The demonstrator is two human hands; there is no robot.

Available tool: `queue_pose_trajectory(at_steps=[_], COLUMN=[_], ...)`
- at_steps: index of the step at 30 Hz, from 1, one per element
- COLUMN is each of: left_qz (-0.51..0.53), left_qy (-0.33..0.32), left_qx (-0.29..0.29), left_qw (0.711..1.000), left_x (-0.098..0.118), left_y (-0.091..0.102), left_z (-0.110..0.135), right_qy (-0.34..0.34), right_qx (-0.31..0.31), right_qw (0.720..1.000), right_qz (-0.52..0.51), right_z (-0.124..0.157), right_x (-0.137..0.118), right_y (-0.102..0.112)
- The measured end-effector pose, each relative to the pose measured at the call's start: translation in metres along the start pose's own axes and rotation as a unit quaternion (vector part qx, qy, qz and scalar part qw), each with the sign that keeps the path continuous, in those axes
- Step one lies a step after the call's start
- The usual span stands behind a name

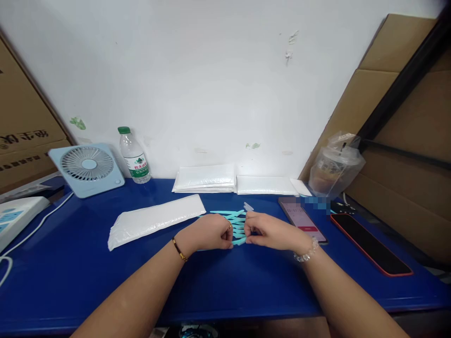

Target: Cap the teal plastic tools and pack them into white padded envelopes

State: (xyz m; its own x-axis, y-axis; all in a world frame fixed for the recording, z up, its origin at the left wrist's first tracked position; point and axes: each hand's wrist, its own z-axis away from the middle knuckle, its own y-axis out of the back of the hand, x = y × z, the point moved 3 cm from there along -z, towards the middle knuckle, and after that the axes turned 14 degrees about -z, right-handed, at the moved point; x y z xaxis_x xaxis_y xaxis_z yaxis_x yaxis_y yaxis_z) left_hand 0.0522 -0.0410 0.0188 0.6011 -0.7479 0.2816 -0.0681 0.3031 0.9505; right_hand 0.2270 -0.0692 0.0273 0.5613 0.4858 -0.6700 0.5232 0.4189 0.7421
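Several thin turquoise strips (238, 225) lie on the blue tabletop between my two hands, some crossing one another. My left hand (211, 231) is closed, thumb and fingers pinched at the left end of the nearest strip. From the other side, my right hand (262, 230) pinches that strip's right end. The fingers cover the strip ends, and what the strips are cannot be made out. Just beyond my right hand lie small pale translucent pieces (248, 206). A white padded envelope (155, 220) lies flat to the left of my left hand.
More white envelopes (206, 178) are stacked against the wall. A blue fan (88, 169) and a water bottle (136, 157) stand at back left. On the right are a lit phone (299, 216), a red-edged dark phone (369, 244) and a bagged drink cup (329, 169).
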Motion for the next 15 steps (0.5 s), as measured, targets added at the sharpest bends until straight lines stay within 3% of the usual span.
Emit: queue_pose_trajectory(at_steps=[2, 5, 8, 15], left_qz=[0.003, 0.075, 0.162, 0.168], left_qy=[0.019, 0.034, 0.034, 0.070], left_qx=[0.036, 0.037, 0.025, 0.121], left_qw=[0.999, 0.996, 0.986, 0.976], left_x=[-0.002, -0.005, -0.008, -0.023], left_y=[0.006, 0.012, 0.014, 0.018], left_z=[0.001, 0.004, 0.006, 0.006], right_qy=[-0.009, -0.027, -0.030, -0.013], right_qx=[0.044, 0.087, 0.129, 0.280], right_qw=[0.998, 0.985, 0.956, 0.882], right_qz=[-0.040, -0.148, -0.262, -0.379], right_z=[0.002, 0.004, 0.004, 0.002], right_x=[0.002, 0.006, 0.010, 0.033], right_y=[0.008, 0.016, 0.020, 0.031])
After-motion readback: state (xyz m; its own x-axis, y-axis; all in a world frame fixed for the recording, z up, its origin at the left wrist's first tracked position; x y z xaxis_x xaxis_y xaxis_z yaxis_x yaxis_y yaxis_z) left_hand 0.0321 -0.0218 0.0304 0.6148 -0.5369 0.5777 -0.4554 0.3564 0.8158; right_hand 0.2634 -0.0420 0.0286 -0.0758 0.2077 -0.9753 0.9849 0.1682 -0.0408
